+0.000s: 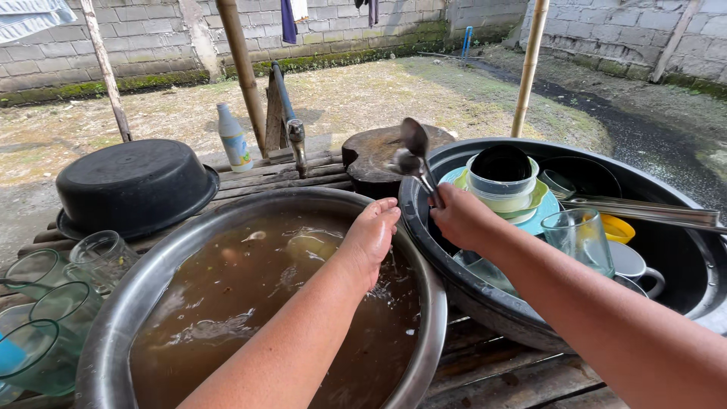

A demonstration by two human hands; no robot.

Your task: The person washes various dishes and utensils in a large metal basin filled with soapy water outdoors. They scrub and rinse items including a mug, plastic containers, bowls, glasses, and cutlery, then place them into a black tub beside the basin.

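We see the right hand (463,216) gripping spoons (414,155) over the black tub (681,299) of dishes, while the left hand (372,236) dips into the murky metal basin (113,333) just beside that tub.

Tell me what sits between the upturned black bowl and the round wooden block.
In the head view, between the upturned black bowl and the wooden block stand a white plastic bottle and a metal tap.
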